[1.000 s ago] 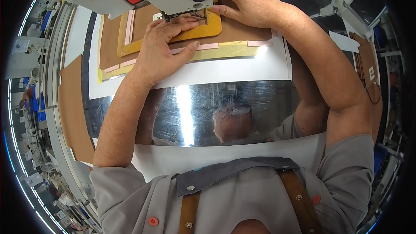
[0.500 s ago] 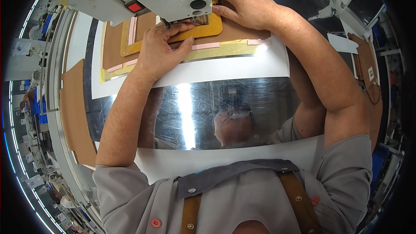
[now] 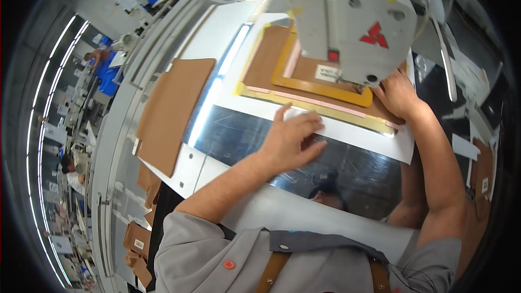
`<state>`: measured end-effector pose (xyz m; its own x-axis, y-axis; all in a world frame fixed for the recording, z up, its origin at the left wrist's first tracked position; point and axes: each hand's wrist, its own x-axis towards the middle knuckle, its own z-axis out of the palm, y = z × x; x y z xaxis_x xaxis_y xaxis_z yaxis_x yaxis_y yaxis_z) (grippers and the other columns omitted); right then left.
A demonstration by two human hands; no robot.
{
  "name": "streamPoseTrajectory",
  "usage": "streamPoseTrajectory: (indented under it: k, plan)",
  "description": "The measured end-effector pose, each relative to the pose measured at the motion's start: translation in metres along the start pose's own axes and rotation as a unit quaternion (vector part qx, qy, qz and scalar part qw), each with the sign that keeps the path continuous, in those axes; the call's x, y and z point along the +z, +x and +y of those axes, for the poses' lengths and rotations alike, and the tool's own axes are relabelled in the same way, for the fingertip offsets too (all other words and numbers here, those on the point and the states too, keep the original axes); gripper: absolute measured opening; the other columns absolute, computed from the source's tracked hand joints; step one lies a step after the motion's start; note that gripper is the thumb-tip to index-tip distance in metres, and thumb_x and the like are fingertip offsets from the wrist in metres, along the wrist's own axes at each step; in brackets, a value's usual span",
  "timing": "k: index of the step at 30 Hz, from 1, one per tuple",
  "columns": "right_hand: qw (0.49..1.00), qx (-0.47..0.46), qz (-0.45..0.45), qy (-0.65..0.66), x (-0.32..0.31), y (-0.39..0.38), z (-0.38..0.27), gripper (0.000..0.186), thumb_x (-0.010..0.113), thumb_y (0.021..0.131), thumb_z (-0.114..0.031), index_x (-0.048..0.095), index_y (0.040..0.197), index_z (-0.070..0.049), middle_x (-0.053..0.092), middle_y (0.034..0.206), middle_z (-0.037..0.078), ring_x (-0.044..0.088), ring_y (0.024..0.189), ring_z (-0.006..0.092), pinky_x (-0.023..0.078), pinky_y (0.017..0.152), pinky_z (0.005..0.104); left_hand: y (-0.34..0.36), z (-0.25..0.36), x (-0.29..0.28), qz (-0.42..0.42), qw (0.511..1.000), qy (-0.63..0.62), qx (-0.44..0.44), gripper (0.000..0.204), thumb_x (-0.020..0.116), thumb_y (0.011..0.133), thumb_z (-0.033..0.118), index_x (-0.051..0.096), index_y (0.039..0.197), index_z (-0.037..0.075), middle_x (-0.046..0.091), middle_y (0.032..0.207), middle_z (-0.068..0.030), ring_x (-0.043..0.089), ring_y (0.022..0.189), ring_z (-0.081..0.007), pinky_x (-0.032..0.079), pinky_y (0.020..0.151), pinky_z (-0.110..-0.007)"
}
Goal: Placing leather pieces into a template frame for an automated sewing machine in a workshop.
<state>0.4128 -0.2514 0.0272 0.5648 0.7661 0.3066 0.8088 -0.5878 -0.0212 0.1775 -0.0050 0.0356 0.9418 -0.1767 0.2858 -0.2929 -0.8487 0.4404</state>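
Observation:
My left hand (image 3: 290, 141) is raised off the work, fingers apart and curled, over the white sheet (image 3: 222, 98) and polished metal plate (image 3: 358, 173). My right hand (image 3: 397, 93) rests on the right part of a brown panel (image 3: 263, 59), beside a yellow frame (image 3: 325, 91), with fingers apart, their tips partly hidden by the sewing machine head (image 3: 363, 27). The panel lies on a yellow backing (image 3: 380, 125) with pink strips (image 3: 336, 107) along it. A small white label (image 3: 328, 73) shows inside the frame. The needle area is hidden.
A stack of brown sheets (image 3: 173, 108) lies at the left, with more brown pieces (image 3: 138, 239) below. A metal rail (image 3: 114, 146) runs along the left side. At the right are a long lamp (image 3: 448, 70) and more brown sheets (image 3: 483, 168). Co-workers (image 3: 76, 176) are at far-left benches.
My left hand has lifted from the frame and moved down toward me. My right hand stays on the work. The view has turned, showing more of the left side and machine head.

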Motion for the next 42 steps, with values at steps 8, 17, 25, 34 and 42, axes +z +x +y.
streamPoseTrajectory:
  k: [8,17,25,34,42]
  plan:
    - [0.997,0.042,-0.05,-0.046,-0.004,-0.001,-0.026,0.049,0.049,0.104,-0.038,0.059,0.135,-0.002,0.059,0.139,0.018,0.05,0.133,0.0349,0.035,0.114,0.0466,-0.093,0.024,-0.009,0.051,0.997,-0.003,-0.05,0.034,0.073,0.092,0.033,0.071,0.118,0.011,0.068,0.127,-0.0059,0.058,0.13,-0.0223,0.022,0.119,-0.055]
    - [0.998,0.028,-0.034,0.051,-0.061,-0.121,-0.095,0.055,0.065,0.095,-0.033,0.055,0.139,-0.001,0.05,0.149,0.02,0.041,0.143,0.0361,0.029,0.118,0.0526,-0.123,0.025,-0.007,0.113,0.989,-0.021,-0.088,0.03,0.073,0.093,0.028,0.071,0.118,0.013,0.069,0.124,-0.0036,0.059,0.13,-0.0211,0.025,0.116,-0.054]
    - [0.995,0.083,-0.012,0.062,-0.067,-0.205,-0.156,0.054,0.063,0.095,-0.03,0.055,0.14,-0.001,0.048,0.15,0.022,0.039,0.144,0.0379,0.025,0.119,0.0572,-0.115,0.027,0.013,0.147,0.989,0.01,-0.033,0.032,0.072,0.093,0.027,0.069,0.121,0.011,0.069,0.124,-0.0057,0.061,0.127,-0.0221,0.025,0.116,-0.052]
    - [0.992,0.058,0.039,0.109,-0.062,-0.202,-0.152,0.048,0.066,0.092,-0.025,0.06,0.134,-0.001,0.055,0.143,0.02,0.046,0.139,0.0373,0.027,0.118,0.0567,-0.11,0.027,0.014,0.161,0.984,0.038,-0.064,0.033,0.069,0.094,0.028,0.067,0.123,0.01,0.069,0.125,-0.0075,0.061,0.126,-0.0222,0.023,0.117,-0.05]
    - [0.99,0.052,0.034,0.123,-0.065,-0.205,-0.149,0.049,0.067,0.092,-0.026,0.06,0.134,-0.001,0.055,0.143,0.019,0.046,0.139,0.037,0.027,0.118,0.0558,-0.109,0.029,0.016,0.16,0.984,0.066,-0.05,0.034,0.068,0.095,0.03,0.067,0.122,0.011,0.068,0.126,-0.0074,0.06,0.126,-0.0223,0.022,0.117,-0.05]
